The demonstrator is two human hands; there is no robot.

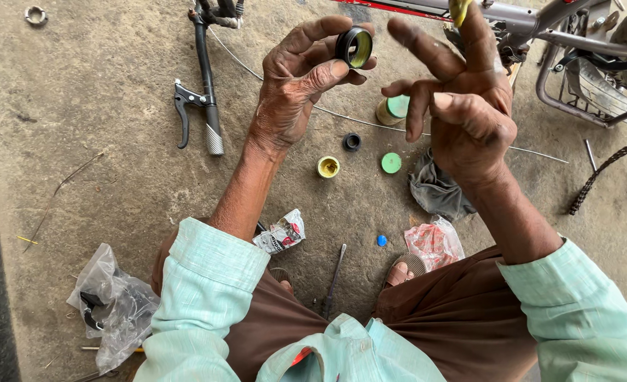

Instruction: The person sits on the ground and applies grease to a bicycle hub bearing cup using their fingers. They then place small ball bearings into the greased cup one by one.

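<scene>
Nearest the camera, on the concrete floor (101,92) just ahead of the squatting person's knees, a slim screwdriver (333,272) lies between the sandalled feet, with a crumpled printed wrapper (282,235) to its left and a red-and-white plastic packet (434,244) to its right; a small blue cap (381,240) sits between them. Toward the floor's lower left corner a clear plastic bag (119,304) holds dark parts. Further out lie a grey rag (437,191), a round green lid (391,163), a small open yellow tin (328,167) of grease and a little black ring (352,142). Above these the left hand (296,88) is raised, thumb and fingertips closed on a black bearing cup (354,47), its inside smeared yellow-green, held edge-on in the air well above the floor. The right hand (462,106) is beside it, not touching, fingers spread and loosely curled, gripping nothing; its raised fingertip carries a dab of yellow grease. Behind the right hand a green-capped jar (391,110) stands on the floor. Farther left lies a handlebar with a brake lever (200,106), a thin cable (370,124) trailing across. At the far right edge stand a bicycle frame (575,42) and a chain (607,166).
</scene>
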